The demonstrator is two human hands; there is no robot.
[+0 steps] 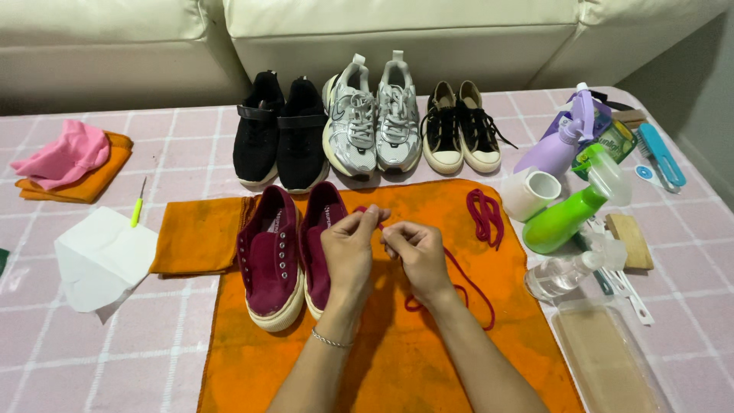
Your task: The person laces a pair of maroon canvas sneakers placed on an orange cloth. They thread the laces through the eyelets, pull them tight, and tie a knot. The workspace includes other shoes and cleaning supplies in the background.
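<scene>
Both hands meet above the orange cloth (397,359) on the tabletop: the left hand (348,252) and right hand (417,252) each pinch a dark red shoelace (466,287) between clenched fingers, just beside the pair of maroon canvas sneakers (271,260); its slack trails over the cloth.

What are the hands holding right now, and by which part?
Both the left hand and right hand pinch a maroon shoelace near one end; the rest trails onto the orange cloth.

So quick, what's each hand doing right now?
Left hand: closed, pinching the dark red shoelace by its end.
Right hand: closed, pinching the same lace.
</scene>
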